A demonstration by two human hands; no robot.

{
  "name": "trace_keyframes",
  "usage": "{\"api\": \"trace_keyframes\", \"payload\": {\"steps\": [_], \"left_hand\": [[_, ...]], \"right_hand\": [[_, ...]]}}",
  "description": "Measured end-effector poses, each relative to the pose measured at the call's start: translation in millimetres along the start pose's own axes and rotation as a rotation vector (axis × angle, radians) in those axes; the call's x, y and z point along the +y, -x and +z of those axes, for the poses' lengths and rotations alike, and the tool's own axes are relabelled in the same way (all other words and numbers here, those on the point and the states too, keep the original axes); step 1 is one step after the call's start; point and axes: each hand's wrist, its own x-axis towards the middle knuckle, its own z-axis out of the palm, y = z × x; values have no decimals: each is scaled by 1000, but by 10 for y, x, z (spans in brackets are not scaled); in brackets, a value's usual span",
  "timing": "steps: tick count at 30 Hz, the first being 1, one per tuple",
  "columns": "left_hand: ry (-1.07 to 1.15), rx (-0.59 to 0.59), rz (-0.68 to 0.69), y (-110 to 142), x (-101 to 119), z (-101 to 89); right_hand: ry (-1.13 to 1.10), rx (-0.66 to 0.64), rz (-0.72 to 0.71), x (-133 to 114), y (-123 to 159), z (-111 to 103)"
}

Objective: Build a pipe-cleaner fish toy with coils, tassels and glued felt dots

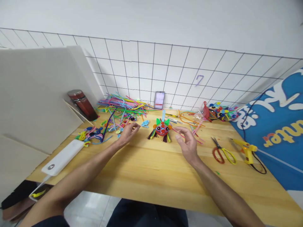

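A small craft figure [162, 128] made of pipe cleaners, with a red round body, green ears and a blue loop on top, lies on the wooden table [151, 170] between my hands. My left hand [127, 132] rests on the table just left of it, fingers curled loosely, close to a little blue piece [145, 124] and holding nothing that I can see. Hovering a little to the figure's right, my right hand [188, 145] has its fingers apart and slightly bent, with nothing in it.
A heap of coloured pipe cleaners [120, 105] and buttons lies at the back left beside a dark red jar [81, 104]. Red-and-yellow scissors [222, 153] and a yellow glue gun [246, 149] lie at the right. A white power bank [62, 157] sits at the left edge.
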Motion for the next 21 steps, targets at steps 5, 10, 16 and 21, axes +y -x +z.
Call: {"api": "trace_keyframes", "payload": {"steps": [5,10,16,21], "left_hand": [[20,26,-23,-207,24,-145],[74,34,-60,-462,40,-331],[215,80,-128,-652,106,-511],[281,57,-161,-772,86,-546]], "right_hand": [[-64,-421,80,-394,267,331],[-149,-643,146,-401,554,756],[-231,-758,138,-234,829,995],[-279,-756,196,-130,899,986]]}}
